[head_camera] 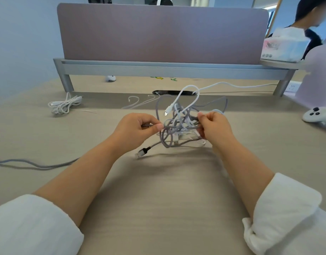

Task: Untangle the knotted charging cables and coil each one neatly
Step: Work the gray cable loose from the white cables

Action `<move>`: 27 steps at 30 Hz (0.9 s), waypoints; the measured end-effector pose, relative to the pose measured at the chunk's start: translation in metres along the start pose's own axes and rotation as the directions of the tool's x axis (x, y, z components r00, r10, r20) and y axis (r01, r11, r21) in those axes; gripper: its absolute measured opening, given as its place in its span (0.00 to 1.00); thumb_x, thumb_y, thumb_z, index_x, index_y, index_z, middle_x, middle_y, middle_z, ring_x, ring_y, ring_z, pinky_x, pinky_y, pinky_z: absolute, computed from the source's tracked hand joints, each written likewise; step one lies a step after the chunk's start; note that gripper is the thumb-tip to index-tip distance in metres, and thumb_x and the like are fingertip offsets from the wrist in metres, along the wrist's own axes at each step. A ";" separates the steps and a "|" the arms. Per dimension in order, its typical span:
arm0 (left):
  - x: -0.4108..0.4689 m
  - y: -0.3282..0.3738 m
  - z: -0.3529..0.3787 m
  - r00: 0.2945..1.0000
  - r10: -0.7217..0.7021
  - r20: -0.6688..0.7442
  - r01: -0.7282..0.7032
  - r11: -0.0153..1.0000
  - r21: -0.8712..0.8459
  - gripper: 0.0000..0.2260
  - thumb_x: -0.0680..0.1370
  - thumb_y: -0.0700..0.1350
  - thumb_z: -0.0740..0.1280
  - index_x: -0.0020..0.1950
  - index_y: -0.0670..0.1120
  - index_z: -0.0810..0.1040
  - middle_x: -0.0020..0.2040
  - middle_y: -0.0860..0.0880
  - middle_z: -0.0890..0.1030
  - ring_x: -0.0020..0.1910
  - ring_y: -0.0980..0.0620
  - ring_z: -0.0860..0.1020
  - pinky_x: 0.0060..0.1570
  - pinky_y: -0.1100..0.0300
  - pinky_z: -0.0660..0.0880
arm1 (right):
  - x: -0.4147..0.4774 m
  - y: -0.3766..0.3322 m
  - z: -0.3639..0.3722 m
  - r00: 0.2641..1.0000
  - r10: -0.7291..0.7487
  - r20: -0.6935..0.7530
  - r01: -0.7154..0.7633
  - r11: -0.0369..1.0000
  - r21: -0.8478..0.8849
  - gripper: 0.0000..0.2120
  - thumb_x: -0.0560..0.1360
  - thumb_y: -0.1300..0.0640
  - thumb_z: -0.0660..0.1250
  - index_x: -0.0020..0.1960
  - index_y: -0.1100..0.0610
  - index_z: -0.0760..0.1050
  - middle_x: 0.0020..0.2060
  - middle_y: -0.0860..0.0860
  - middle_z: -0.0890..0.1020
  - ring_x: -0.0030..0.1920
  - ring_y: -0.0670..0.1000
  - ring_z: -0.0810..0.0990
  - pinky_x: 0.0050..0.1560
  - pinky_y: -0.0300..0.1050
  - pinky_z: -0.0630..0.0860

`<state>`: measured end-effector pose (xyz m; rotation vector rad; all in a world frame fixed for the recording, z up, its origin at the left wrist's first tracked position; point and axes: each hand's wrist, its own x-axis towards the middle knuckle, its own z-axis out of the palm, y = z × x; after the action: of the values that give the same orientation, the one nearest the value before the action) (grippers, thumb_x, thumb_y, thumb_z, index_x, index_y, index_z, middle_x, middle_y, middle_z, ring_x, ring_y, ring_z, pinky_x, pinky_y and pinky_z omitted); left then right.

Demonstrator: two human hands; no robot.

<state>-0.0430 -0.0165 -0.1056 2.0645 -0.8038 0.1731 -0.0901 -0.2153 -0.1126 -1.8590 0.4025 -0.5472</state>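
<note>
Cables first: the tangle (178, 126) is mid-desk, right between the two hands. It's held a bit above the desk (158, 190), with its shadow underneath. It's a grey braided cable (165, 138) knotted up with a white cable (188, 94).

From my remote seat I see the left hand (138, 128) pinching a grey strand between thumb and forefinger, other fingers curled in. The right hand (214, 127) has its fingers curled round a few strands on the tangle's right side. A white connector (166, 111) dangles from the tall loop on top. A black-and-silver plug (143, 151) hangs low on the left, just over the desk.

Writing-wise, I can't read anything. The tissue pack (285, 46) on the riser shelf (158, 68) far right has pink print and some round marks, but it's too blurry to make out.

Other stuff: a bundled white cable (63, 105) lies well off to the left, and some thin clear ties (140, 102) sit behind the tangle. Another grey cable (35, 164) trails off the left edge. A white controller (316, 115) sits at the right edge. One white lead runs right under the shelf toward a socket (292, 87).

The pinkish divider panel (158, 34) blocks the view beyond, and a person (309, 15) stands past its right end. Rolled white sleeves (29, 223) fill the bottom corners.
</note>
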 end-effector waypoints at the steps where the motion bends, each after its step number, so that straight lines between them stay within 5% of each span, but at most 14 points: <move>1: 0.001 -0.002 0.000 0.999 0.013 -0.036 -0.012 1.000 0.024 0.09 0.74 0.46 0.69 0.36 0.57 0.78 0.26 0.52 0.73 0.27 0.57 0.67 0.29 0.70 0.64 | -0.001 -0.001 0.002 0.998 0.059 -0.008 -0.057 0.986 0.158 0.11 0.80 0.57 0.59 0.40 0.61 0.70 0.28 0.52 0.74 0.22 0.44 0.72 0.25 0.36 0.71; 5: 0.002 -0.005 0.000 0.986 0.069 -0.153 -0.051 0.992 0.118 0.07 0.75 0.49 0.65 0.36 0.54 0.74 0.31 0.46 0.78 0.30 0.49 0.72 0.35 0.57 0.69 | -0.008 -0.008 0.004 0.989 0.150 0.003 -0.136 0.887 0.441 0.09 0.78 0.66 0.60 0.42 0.56 0.64 0.30 0.54 0.77 0.22 0.44 0.74 0.23 0.33 0.72; 11: 0.001 -0.001 0.000 0.993 0.119 0.004 -0.103 0.848 0.520 0.06 0.77 0.46 0.60 0.44 0.47 0.74 0.39 0.54 0.72 0.41 0.50 0.71 0.39 0.58 0.63 | -0.017 -0.007 0.007 0.997 -0.074 -0.003 0.074 0.989 0.132 0.12 0.75 0.69 0.59 0.42 0.52 0.64 0.26 0.53 0.78 0.22 0.45 0.75 0.31 0.43 0.75; 14: -0.001 0.001 0.005 0.982 0.164 0.093 -0.188 0.847 0.498 0.06 0.77 0.49 0.62 0.44 0.48 0.75 0.38 0.55 0.72 0.39 0.52 0.70 0.39 0.61 0.63 | -0.018 -0.010 0.011 0.999 -0.049 0.013 0.047 0.986 0.162 0.12 0.75 0.71 0.53 0.41 0.54 0.63 0.29 0.57 0.77 0.21 0.44 0.73 0.25 0.39 0.74; 19: -0.004 0.007 0.009 0.971 0.232 0.053 -0.226 0.834 0.503 0.08 0.77 0.52 0.64 0.49 0.52 0.80 0.39 0.53 0.77 0.39 0.51 0.73 0.38 0.60 0.65 | -0.018 -0.010 0.011 0.995 -0.049 0.090 0.036 0.990 0.140 0.13 0.77 0.69 0.51 0.42 0.57 0.70 0.29 0.57 0.77 0.21 0.44 0.74 0.25 0.37 0.74; 23: -0.001 0.006 -0.003 0.983 0.139 -0.117 -0.094 0.941 0.325 0.07 0.76 0.49 0.66 0.45 0.50 0.82 0.25 0.56 0.69 0.28 0.58 0.68 0.33 0.61 0.63 | -0.012 -0.008 -0.002 0.963 -0.240 0.127 0.262 0.942 -0.211 0.13 0.73 0.65 0.57 0.43 0.53 0.77 0.29 0.48 0.76 0.31 0.44 0.72 0.36 0.38 0.70; 27: 0.000 0.002 -0.007 0.963 0.080 -0.258 -0.035 0.984 0.174 0.09 0.76 0.49 0.65 0.36 0.52 0.75 0.27 0.55 0.71 0.28 0.57 0.69 0.33 0.60 0.65 | -0.011 -0.004 -0.001 0.869 -0.447 0.214 0.495 0.780 -0.383 0.05 0.70 0.60 0.70 0.45 0.54 0.81 0.39 0.46 0.70 0.42 0.46 0.70 0.44 0.39 0.65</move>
<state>-0.0431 -0.0119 -0.0999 2.1177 -0.7033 0.5543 -0.0996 -0.2096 -0.1104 -2.4306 -0.0435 -0.7283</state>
